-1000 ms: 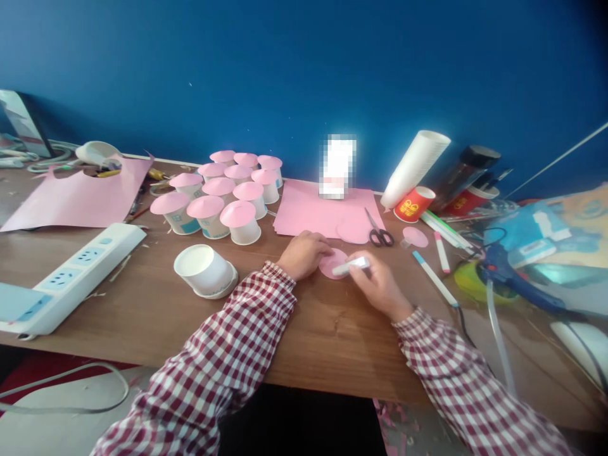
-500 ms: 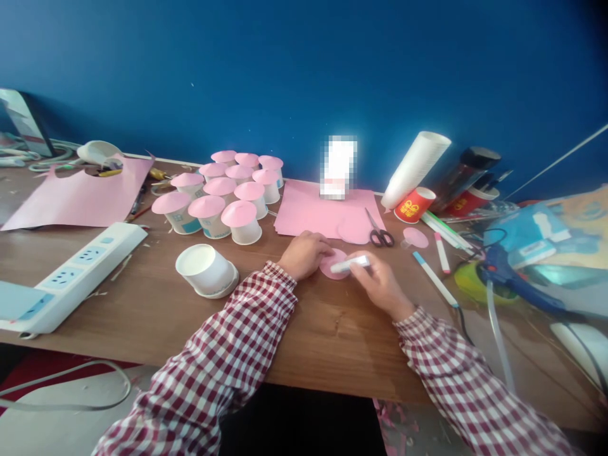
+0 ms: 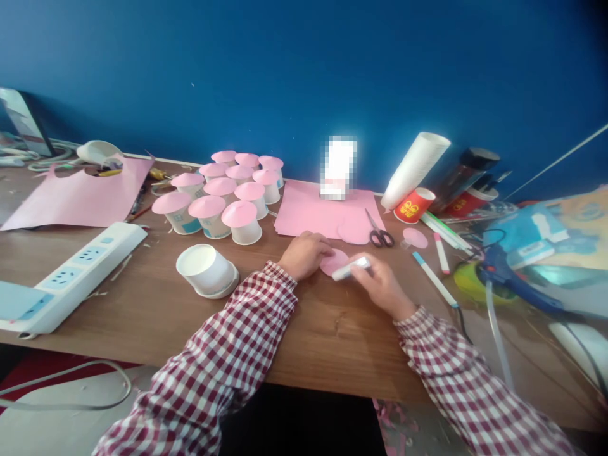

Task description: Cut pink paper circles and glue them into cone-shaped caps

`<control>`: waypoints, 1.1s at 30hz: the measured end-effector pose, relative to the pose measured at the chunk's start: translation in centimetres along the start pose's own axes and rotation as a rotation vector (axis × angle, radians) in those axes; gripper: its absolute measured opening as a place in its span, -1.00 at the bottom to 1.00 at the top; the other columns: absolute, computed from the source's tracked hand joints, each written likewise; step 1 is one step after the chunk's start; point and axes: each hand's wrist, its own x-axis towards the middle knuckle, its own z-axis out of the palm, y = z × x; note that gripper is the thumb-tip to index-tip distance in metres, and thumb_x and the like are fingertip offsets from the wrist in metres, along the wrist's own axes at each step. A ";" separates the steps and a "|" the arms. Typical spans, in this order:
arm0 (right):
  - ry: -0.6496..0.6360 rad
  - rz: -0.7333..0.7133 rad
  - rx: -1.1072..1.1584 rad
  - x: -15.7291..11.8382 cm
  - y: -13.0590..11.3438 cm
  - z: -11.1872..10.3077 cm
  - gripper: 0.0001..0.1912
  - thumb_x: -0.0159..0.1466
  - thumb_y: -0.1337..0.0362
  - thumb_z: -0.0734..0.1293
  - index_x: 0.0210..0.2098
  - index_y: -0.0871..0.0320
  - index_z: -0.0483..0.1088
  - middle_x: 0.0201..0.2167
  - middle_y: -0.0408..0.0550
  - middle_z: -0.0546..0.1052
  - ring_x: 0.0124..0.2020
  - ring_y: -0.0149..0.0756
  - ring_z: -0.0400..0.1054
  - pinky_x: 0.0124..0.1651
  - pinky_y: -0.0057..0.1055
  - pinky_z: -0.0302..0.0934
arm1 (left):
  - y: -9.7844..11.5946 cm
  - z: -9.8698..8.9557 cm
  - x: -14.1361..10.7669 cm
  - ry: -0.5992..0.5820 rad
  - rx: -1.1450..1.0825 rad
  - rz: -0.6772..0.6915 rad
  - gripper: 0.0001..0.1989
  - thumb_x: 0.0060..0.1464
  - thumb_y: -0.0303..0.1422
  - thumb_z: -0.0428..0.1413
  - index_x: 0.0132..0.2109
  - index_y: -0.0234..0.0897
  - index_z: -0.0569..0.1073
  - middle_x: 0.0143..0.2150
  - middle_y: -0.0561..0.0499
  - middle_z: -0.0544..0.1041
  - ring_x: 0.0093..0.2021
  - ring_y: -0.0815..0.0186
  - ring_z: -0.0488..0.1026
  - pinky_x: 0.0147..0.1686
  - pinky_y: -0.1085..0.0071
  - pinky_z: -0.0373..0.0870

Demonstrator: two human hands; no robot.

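On the wooden table in front of me lies a small round pink paper disc [image 3: 335, 258]. My left hand [image 3: 304, 255] is at its left edge, fingers curled and holding it; the fingertips are partly hidden. A white glue stick [image 3: 350, 268] is gripped in my right hand [image 3: 384, 285], its end at the disc's lower edge. To the left stand several white paper cups with pink cone tops [image 3: 239, 215]. A bare white cup [image 3: 203, 269] is nearer, left of my left forearm.
Pink sheets [image 3: 304, 212] lie behind my hands, with scissors [image 3: 380, 236] at their right. Stacked white cups [image 3: 418, 168], a red cup [image 3: 414, 206], markers [image 3: 434, 278] and a blue glue gun [image 3: 517, 278] are to the right. A power strip [image 3: 90, 266] is left.
The glue stick's end has shifted slightly down across the disc toward its lower edge. My left hand has stayed in place.
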 end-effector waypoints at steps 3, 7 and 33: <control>0.098 0.052 0.069 0.1 0.5 -0.1 -0.77 0.26 0.14 0.19 -0.28 0.17 0.35 -0.46 -0.12 0.45 -0.46 -0.36 0.31 -0.37 -0.43 0.22 | 0.1 0.0 0.0 -0.001 0.001 -0.006 -0.73 0.11 -0.44 -0.02 -0.19 -0.14 0.56 -0.10 -0.01 0.50 -0.09 0.25 0.36 0.00 0.27 0.28; 0.087 0.003 0.011 0.0 0.4 0.1 -0.79 0.25 0.15 0.21 -0.28 0.16 0.35 -0.39 -0.07 0.48 -0.36 -0.30 0.35 -0.27 -0.38 0.24 | 0.0 0.0 0.0 0.006 0.003 -0.003 -0.74 0.10 -0.43 -0.01 -0.19 -0.14 0.57 -0.09 0.00 0.50 -0.08 0.24 0.36 0.00 0.27 0.28; 0.542 0.239 -0.741 1.3 4.5 -5.1 -0.67 0.18 0.19 0.22 -0.11 0.21 0.36 -0.28 0.14 0.52 -0.24 -0.04 0.39 -0.20 -0.20 0.20 | 0.6 0.1 -0.2 0.023 0.154 -0.021 -0.70 0.16 -0.39 -0.08 -0.05 -0.26 0.48 -0.06 -0.11 0.43 -0.04 0.19 0.31 -0.02 0.25 0.27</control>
